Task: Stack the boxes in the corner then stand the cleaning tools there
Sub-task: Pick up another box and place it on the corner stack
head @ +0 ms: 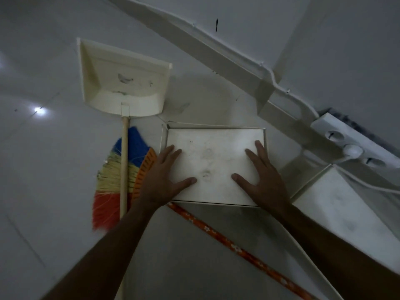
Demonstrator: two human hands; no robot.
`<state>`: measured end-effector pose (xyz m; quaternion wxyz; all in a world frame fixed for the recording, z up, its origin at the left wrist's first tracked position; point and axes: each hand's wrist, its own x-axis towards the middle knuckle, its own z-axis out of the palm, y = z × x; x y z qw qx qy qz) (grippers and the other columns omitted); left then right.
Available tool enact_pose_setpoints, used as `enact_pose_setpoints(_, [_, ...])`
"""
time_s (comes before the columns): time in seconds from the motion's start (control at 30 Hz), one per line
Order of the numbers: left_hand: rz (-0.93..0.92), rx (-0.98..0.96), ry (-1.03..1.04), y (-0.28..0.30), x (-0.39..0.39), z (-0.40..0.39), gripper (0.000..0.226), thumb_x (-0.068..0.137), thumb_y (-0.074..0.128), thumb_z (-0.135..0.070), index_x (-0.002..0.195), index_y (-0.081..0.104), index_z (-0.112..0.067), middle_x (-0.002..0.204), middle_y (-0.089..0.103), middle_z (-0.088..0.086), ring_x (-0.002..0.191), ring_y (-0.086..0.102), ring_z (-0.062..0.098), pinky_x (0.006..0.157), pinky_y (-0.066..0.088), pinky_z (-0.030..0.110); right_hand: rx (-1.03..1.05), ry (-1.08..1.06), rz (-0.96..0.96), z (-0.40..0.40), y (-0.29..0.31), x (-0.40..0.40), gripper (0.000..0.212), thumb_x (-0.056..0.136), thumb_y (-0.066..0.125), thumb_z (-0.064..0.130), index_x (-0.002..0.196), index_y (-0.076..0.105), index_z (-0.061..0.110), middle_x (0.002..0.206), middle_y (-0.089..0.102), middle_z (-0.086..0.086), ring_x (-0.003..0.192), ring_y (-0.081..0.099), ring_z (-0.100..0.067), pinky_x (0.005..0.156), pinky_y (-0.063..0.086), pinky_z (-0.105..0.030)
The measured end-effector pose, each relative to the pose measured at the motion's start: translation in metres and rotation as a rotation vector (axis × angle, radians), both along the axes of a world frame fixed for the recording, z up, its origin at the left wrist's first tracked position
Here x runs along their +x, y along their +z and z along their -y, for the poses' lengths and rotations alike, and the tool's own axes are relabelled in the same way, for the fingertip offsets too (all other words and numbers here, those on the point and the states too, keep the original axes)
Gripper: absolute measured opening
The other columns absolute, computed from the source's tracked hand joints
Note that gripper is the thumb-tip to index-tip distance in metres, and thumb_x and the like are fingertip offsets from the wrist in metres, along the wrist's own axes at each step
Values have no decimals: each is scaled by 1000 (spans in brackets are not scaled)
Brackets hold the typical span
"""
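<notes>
A white box [214,152] lies flat in the middle of the view, on the floor near the wall corner. My left hand [161,178] rests on its left side with fingers spread and straight. On the box's right side my right hand [263,180] lies the same way. A cream dustpan [121,83] with a wooden handle [123,165] lies on the floor to the left. Under that handle is a broom head [112,180] with blue, yellow and red bristles. An orange patterned broomstick [236,247] runs diagonally below the box, partly hidden by it.
A second white box [337,204] sits at the right by the wall. Above it a white power strip [355,148] with a plug hangs on the wall. A white cable duct [216,53] slants along the wall base. Glossy white floor tiles [32,148] spread left.
</notes>
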<state>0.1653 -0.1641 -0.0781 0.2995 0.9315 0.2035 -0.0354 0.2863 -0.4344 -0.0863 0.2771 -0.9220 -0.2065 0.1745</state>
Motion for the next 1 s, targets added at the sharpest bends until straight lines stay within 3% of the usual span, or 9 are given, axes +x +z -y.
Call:
enact_pose_setpoints(0.1, [26, 2, 5, -2, 0, 2, 94, 74, 69, -74, 151, 39, -31, 163, 23, -12, 147, 20, 5, 115, 22, 29, 4, -53, 44, -6, -4, -3, 89, 83, 61, 72, 155, 31, 30, 168, 0, 16, 150, 14, -6, 112, 20, -34])
enact_pose_setpoints(0.23, [43, 2, 28, -2, 0, 6, 95, 75, 72, -70, 153, 35, -28, 163, 26, -7, 148, 25, 12, 119, 26, 36, 25, -77, 62, -10, -7, -7, 90, 81, 63, 71, 154, 35, 27, 168, 3, 13, 145, 8, 3, 114, 21, -35])
enact_pose_setpoints(0.33, [54, 14, 18, -3, 1, 8, 98, 76, 73, -67, 155, 33, -25, 162, 28, -6, 146, 27, 11, 116, 25, 30, 26, -73, 74, -10, -8, -8, 91, 82, 64, 71, 155, 34, 26, 168, 2, 13, 144, 8, 3, 113, 18, -31])
enact_pose_setpoints(0.47, [54, 12, 0, 4, 6, 4, 97, 76, 75, -64, 154, 34, -23, 161, 31, -5, 145, 28, 10, 112, 16, 21, 16, -82, 76, -9, -6, -13, 95, 80, 65, 73, 155, 34, 25, 168, 1, 13, 151, 18, -12, 111, 21, -31])
enact_pose_setpoints(0.6, [20, 16, -31, 30, 8, -3, 100, 73, 71, -73, 154, 34, -28, 160, 31, -8, 144, 32, 10, 116, 31, 34, 48, -93, 87, -8, 18, -19, 98, 78, 66, 74, 155, 34, 22, 169, 4, 10, 151, 21, -18, 112, 24, -35])
enact_pose_setpoints(0.87, [7, -21, -50, 172, 7, 19, 100, 72, 71, -71, 154, 34, -28, 162, 28, -11, 146, 28, 7, 117, 32, 39, 34, -114, 94, 11, 165, -20, 101, 77, 68, 75, 155, 34, 21, 169, 7, 9, 151, 24, -19, 116, 27, -38])
enact_pose_setpoints(1.0, [26, -21, -94, 274, 10, 39, 99, 72, 72, -68, 154, 37, -25, 162, 28, -9, 147, 27, 8, 114, 25, 30, 48, -164, 92, 33, 270, -29, 100, 77, 69, 73, 155, 34, 22, 169, 7, 11, 151, 21, -14, 114, 30, -38])
